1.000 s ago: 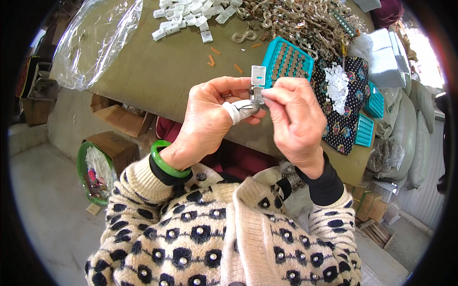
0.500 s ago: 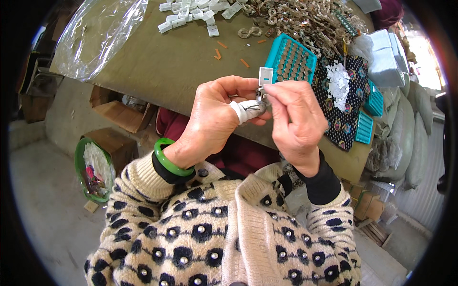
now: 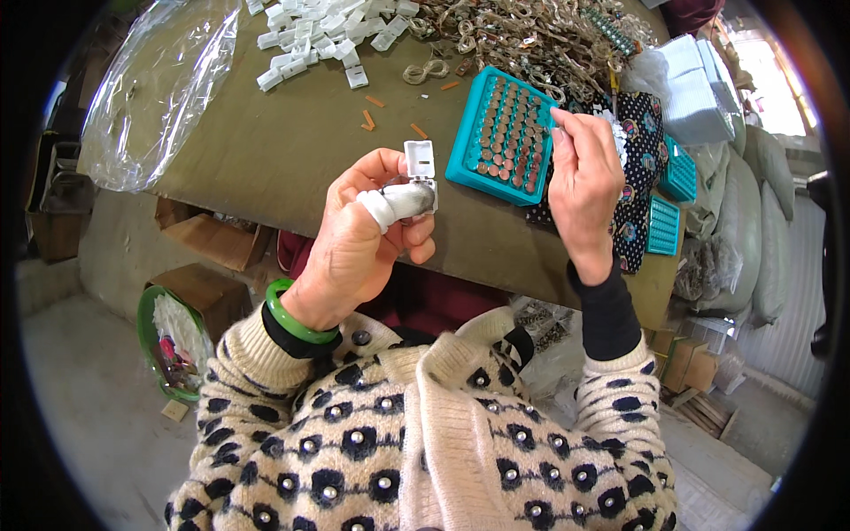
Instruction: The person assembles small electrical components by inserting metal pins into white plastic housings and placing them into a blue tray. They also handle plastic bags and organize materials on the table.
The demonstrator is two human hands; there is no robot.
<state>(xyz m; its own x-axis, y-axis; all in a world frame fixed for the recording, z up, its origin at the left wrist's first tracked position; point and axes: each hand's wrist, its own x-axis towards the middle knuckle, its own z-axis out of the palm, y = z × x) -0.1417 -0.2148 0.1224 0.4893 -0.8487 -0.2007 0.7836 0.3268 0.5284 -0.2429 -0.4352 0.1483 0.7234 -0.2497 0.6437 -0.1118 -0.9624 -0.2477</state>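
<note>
My left hand (image 3: pixel 354 221) grips a small white plastic case (image 3: pixel 420 159) whose hinged lid stands up. White wrapping (image 3: pixel 378 211) with a worn grey tip covers that thumb, which presses on the case's lower half and hides most of it. To the right, my right hand (image 3: pixel 584 177) is raised at the right rim of a teal tray (image 3: pixel 459 159). Its thumb and forefinger are pinched together; anything between them is too small to make out. Rows of small copper-coloured round pieces (image 3: pixel 505 133) fill much of the tray.
White plastic cases (image 3: pixel 356 77) are heaped at the far side, beside tangled wire bundles (image 3: pixel 531 35). Orange strips (image 3: pixel 368 119) lie nearer. A clear plastic bag (image 3: pixel 159 97) covers the left. Patterned dark cloth (image 3: pixel 653 159) and smaller teal trays (image 3: pixel 663 227) sit at right; a green basket (image 3: pixel 147 323) stands below.
My right hand has left the white case and moved right to the teal tray's edge. My left hand, still gripping the case, now appears further left and slightly lower.
</note>
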